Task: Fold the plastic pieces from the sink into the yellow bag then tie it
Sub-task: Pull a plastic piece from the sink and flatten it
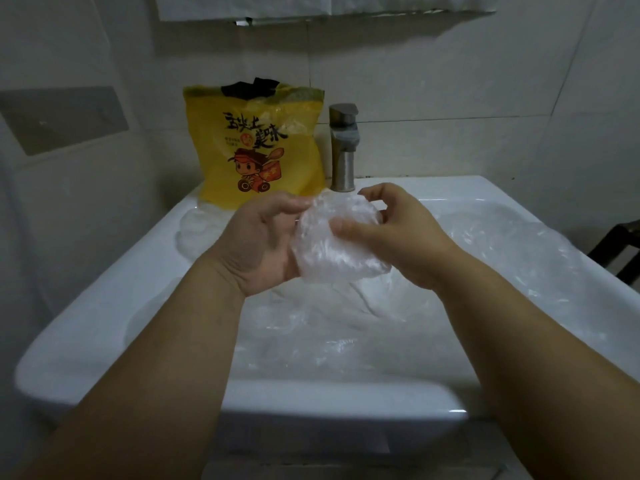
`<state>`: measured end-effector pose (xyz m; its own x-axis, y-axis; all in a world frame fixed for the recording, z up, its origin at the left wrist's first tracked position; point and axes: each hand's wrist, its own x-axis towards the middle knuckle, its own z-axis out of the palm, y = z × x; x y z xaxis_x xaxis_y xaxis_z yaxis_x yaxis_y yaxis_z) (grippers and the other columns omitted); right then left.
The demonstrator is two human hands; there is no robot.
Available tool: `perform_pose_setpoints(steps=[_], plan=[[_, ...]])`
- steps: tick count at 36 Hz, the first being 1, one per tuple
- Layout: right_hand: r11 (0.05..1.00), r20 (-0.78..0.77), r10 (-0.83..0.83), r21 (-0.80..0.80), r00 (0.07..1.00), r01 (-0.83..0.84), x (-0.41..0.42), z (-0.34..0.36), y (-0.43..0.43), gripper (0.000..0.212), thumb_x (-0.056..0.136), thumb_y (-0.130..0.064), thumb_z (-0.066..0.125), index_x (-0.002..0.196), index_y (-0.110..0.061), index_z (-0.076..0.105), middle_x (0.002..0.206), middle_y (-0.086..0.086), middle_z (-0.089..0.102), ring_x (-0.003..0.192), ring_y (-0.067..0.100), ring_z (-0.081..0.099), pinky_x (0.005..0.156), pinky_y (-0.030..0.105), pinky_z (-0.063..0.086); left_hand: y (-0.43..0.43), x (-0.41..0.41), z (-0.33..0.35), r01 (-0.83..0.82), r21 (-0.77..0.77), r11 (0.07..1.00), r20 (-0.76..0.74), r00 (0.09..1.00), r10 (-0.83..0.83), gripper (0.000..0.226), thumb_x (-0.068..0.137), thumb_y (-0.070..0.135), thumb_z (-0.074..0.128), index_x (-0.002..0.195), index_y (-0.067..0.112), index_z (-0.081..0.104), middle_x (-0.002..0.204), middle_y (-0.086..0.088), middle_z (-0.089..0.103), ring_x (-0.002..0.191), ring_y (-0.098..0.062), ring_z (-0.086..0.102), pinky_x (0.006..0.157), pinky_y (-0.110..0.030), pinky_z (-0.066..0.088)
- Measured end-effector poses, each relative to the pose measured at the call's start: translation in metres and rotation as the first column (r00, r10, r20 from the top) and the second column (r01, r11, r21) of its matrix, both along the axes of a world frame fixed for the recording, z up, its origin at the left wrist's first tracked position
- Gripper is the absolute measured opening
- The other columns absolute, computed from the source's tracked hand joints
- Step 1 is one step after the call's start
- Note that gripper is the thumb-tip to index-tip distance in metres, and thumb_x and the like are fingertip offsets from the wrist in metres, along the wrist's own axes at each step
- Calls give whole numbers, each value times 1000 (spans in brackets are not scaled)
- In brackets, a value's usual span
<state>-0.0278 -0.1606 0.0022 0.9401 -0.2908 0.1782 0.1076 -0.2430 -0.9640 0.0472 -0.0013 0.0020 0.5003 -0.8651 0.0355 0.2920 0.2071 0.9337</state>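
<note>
Both hands are raised over the sink (104, 306), holding one bunched piece of clear plastic (332, 258) between them. The left hand (263, 244) cups the piece from the left side, with its palm turned inward and its thumb lying across the upper edge; its fingers are behind the plastic and mostly hidden. The right hand (394, 237) grasps the same piece from the right, with the thumb pressed on the front of the plastic and the forefinger curled above its top edge. The piece is crumpled into a rounded wad, clear of the basin.

Below the hands, more clear plastic pieces (346, 334) lie loose in the basin, spreading up toward its right side. Another pale bit of plastic (197, 233) lies at the back left of the basin, just in front of the yellow bag.

The yellow bag (256, 147) stands upright on the back left corner of the sink, close to the tiled wall. It carries a cartoon figure and dark lettering, and something black shows at its open top. A metal tap (343, 150) stands just to the right of the bag.
</note>
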Motion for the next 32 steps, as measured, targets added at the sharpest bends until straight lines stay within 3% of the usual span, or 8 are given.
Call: perform_pose_setpoints(steps=[2, 6, 11, 13, 18, 22, 28, 32], plan=[[998, -33, 18, -64, 999, -20, -1, -1, 3, 52, 73, -26, 81, 112, -25, 48, 97, 2, 65, 75, 17, 69, 60, 27, 59, -4, -2, -2, -64, 134, 989, 107, 993, 50, 81, 61, 40, 84, 129, 6, 59, 124, -15, 65, 113, -31, 63, 88, -42, 56], [996, -35, 17, -85, 999, -20, 1, -1, 4, 58, 74, -24, 81, 120, -24, 46, 102, 8, 63, 83, 25, 69, 74, 41, 60, -15, -6, -6, -362, 228, 904, 282, 913, 294, 35, 90, 25, 65, 119, 5, 65, 115, -16, 70, 109, -30, 66, 93, -40, 52], [915, -47, 173, 378, 984, -143, 5, 3, 1, 85, 74, -29, 76, 145, -19, 30, 114, 7, 58, 102, 30, 63, 81, 41, 58, -20, 1, -5, -598, 101, 795, 146, 800, 582, 27, 98, 23, 55, 118, 8, 63, 111, -9, 72, 100, -21, 70, 83, -32, 57], [901, -168, 278, 388, 946, -196, 6, 0, 5, 91, 64, -41, 78, 141, -12, 38, 125, 12, 55, 110, 33, 59, 82, 41, 58, -21, 3, -6, -655, 66, 753, 125, 754, 645, 27, 97, 23, 56, 118, 7, 63, 110, -8, 72, 99, -19, 70, 85, -33, 56], [900, -159, 194, 422, 968, -111, 10, -6, 9, 30, 89, -6, 62, 118, -1, 56, 114, 17, 65, 98, 31, 67, 81, 37, 59, -22, 4, -7, -604, 0, 797, 33, 797, 603, 18, 97, 16, 55, 110, 9, 65, 107, -9, 73, 99, -21, 70, 88, -39, 56], [790, 2, 141, 602, 990, -114, 10, 1, -1, 22, 92, 2, 52, 113, 2, 60, 99, 18, 69, 76, 22, 70, 67, 31, 60, -20, 7, -6, -576, -15, 817, 37, 816, 576, 15, 95, 4, 54, 105, 3, 65, 100, -12, 71, 93, -20, 67, 85, -31, 56], [819, 8, 177, 553, 984, -152, 4, 5, -17, 30, 89, 9, 53, 118, 3, 59, 100, 18, 70, 76, 22, 71, 64, 27, 59, -11, 7, -7, -430, 73, 900, 127, 899, 420, 23, 91, 0, 54, 112, -1, 62, 116, -20, 65, 106, -25, 61, 93, -30, 51], [838, 22, 206, 512, 978, -188, 1, 8, -22, 20, 87, 13, 51, 96, 0, 62, 80, 13, 69, 63, 18, 69, 58, 25, 58, -9, 5, -7, -351, 73, 934, 129, 931, 340, 25, 89, -4, 53, 111, 1, 63, 111, -14, 69, 97, -19, 66, 83, -23, 56]])
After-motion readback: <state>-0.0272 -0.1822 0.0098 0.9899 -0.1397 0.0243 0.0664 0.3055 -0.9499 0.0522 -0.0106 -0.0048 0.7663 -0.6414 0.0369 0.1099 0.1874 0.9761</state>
